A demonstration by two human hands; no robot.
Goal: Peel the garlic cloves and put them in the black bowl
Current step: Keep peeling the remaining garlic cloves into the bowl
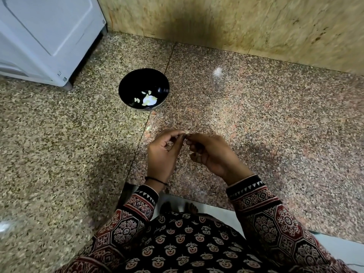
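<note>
- our l hand: fingers curled, thumb + index tips pinching a small garlic clove.
- our r hand meets it tip to tip, fingers curled, pinching the same clove.
- both arms angle inward, hands touching at the tips only, wrists apart.
- black thread round l wrist.

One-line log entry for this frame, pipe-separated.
phase: peeling | left hand, right hand: both pinching garlic clove | black bowl: on counter, some peeled cloves inside

Dim, soft blur, wide-angle edge bending
</note>
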